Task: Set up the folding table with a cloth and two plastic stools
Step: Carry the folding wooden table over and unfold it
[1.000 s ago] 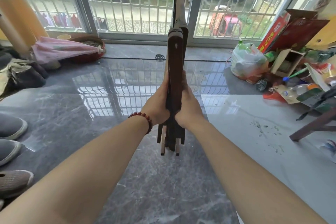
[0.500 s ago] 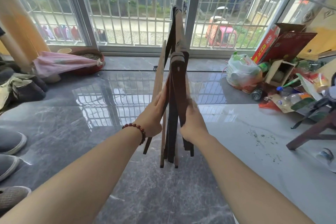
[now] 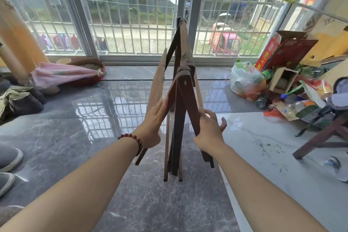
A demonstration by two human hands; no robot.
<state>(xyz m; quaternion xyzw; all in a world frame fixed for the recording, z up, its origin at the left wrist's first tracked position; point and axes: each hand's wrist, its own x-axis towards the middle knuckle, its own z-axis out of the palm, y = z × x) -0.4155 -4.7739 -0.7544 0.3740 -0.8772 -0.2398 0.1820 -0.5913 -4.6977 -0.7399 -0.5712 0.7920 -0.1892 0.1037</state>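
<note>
A dark brown wooden folding table (image 3: 178,103) stands on end on the grey marble floor in the middle of the view, partly spread like an A, its legs fanning out at the bottom. My left hand (image 3: 153,124), with a red bead bracelet at the wrist, presses flat against the left panel and leg. My right hand (image 3: 210,130) grips the right leg from outside. No cloth and no plastic stool is visible.
Barred sliding glass doors (image 3: 131,15) close the far side. A pink folded umbrella (image 3: 62,75) and a red basin lie at left, grey shoes (image 3: 9,156) at the left edge. Boxes, bags and bottles (image 3: 282,84) are piled at right, beside a dark wooden stool leg (image 3: 320,137).
The table was folded flat and held tight between both hands; its two sides have now been pulled apart left and right, and the legs have fanned out.
</note>
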